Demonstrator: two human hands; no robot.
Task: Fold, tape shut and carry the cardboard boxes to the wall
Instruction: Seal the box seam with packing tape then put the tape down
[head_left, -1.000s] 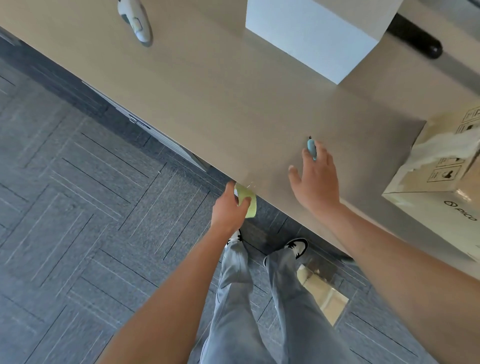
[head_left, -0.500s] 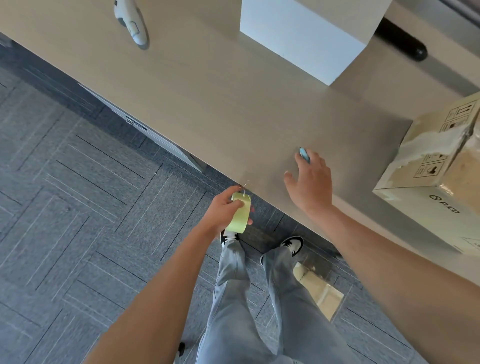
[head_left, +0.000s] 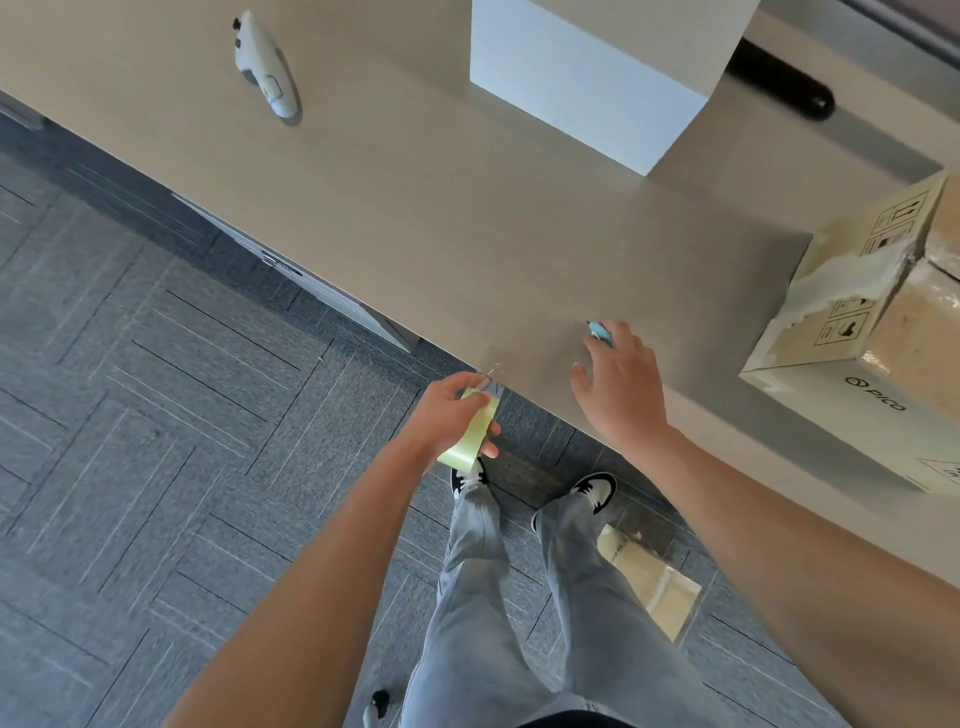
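Holding a pale green roll of tape (head_left: 469, 435) just off the near edge of the counter (head_left: 415, 218), the left hand (head_left: 447, 415) has its grip curled round the roll, thumb and fingers wrapped on its sides, with what looks like a clear strip running from the roll up to the counter's edge. The right hand (head_left: 621, 387) lies on the counter with fingers spread and nearly straight, their tips on a small light-blue tool (head_left: 600, 331), probably a cutter; it rests on it rather than clasps it. The cardboard box (head_left: 872, 332) stands on the counter well to the right, apart from both hands, its top flaps down and its seam crossed by torn, whitish old tape. It should handle as stiff but crushable; its weight cannot be told, so a hold low on two opposite sides or under the bottom edges seems safest, not on the ragged taped seam. The tape roll is light and rigid, though its loose end will cling to anything. Legible print on the box reads "PICO" beside a ring logo, with handling pictograms in boxed panels; the smaller writing is too small to read. A white box (head_left: 587, 98) and a white controller (head_left: 265, 78) sit farther back.
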